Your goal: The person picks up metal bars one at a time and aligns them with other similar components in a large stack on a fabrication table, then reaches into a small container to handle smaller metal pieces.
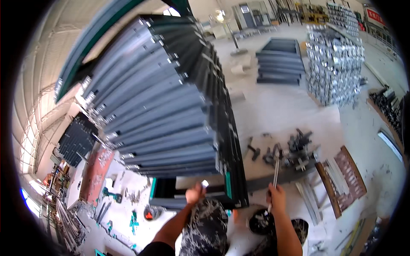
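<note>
In front of my lap, my left hand [195,194] is closed on a small pale, shiny piece [204,184] sticking out past the fingers; its exact kind is too small to tell. It is over the near part of a dark metal frame [192,201] with green strips on its inner sides. To the right, my right hand [276,197] grips a long silvery rod [276,171] that points away from me. The rod's far end is near a heap of dark metal parts. Below that hand stands a round black container [261,221] with small bits in it.
A tall stack of dark grey frames [166,115] rises just ahead. At the right lie dark metal parts [299,147] and a brown wooden chair [347,181]. Farther off are more frames [279,62] and stacked silvery profiles [335,64]. A green drill [112,195] lies at the left.
</note>
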Demonstrator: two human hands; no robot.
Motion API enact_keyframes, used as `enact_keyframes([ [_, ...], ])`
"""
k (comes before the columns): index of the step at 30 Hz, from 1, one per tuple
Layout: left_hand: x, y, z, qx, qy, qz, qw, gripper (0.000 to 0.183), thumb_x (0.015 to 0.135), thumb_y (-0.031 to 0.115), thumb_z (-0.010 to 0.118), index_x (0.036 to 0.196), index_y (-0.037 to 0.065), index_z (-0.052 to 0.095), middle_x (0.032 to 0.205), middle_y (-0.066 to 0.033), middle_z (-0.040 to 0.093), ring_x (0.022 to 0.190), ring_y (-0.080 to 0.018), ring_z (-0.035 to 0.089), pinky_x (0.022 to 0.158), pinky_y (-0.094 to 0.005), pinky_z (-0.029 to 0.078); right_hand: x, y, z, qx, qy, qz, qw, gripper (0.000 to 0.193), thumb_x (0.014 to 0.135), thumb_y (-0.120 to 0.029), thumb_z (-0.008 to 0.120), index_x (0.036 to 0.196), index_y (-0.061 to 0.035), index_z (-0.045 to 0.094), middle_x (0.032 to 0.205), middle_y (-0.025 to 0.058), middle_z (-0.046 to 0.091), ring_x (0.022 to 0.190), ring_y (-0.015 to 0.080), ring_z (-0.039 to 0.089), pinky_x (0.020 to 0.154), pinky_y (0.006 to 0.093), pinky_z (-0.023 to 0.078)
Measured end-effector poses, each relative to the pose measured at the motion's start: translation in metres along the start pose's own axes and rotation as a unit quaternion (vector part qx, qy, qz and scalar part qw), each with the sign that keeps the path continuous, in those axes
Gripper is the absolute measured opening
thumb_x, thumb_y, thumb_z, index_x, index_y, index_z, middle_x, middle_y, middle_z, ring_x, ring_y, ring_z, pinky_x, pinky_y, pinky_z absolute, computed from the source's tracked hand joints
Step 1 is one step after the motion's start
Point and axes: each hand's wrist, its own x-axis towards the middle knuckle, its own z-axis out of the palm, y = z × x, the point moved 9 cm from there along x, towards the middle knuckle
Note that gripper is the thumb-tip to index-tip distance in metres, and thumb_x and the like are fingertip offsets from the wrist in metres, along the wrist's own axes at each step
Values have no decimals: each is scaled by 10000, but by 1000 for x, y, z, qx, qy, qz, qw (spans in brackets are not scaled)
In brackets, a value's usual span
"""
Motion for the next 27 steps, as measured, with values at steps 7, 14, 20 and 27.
enact_keyframes([
  [7, -5, -15, -40, -30, 190, 78, 978, 288, 810, 355, 639, 804, 86, 534, 691, -155, 620, 622, -355, 618, 548, -465, 496, -10, -39, -24, 61, 65, -45, 995, 164, 907, -219, 563, 931, -62, 522, 606, 9, 419, 456, 88, 387, 375, 234, 274],
  [14, 5, -21, -139, -144, 288, -68, 944, 283, 906, 279, 525, 755, 46, 475, 651, -220, 558, 623, -422, 555, 537, -489, 414, -16, -33, -23, 20, 53, -60, 997, 173, 928, -217, 527, 856, -66, 482, 601, 22, 445, 449, 102, 396, 380, 242, 294],
  [20, -20, 18, -173, -285, 227, -41, 930, 324, 938, 263, 479, 745, 6, 522, 615, -225, 541, 591, -424, 541, 525, -464, 403, -9, -33, 7, -33, 19, -134, 990, 200, 927, -205, 524, 784, -66, 504, 543, 6, 453, 419, 81, 410, 381, 238, 305],
  [27, -40, 126, -236, -582, 153, 4, 799, 344, 985, 278, 411, 874, -15, 551, 579, -13, 500, 528, -93, 471, 506, -250, 392, -58, -38, 64, -166, -49, -265, 949, 155, 916, -155, 546, 843, -19, 561, 572, 30, 494, 504, 120, 470, 484, 286, 392],
])
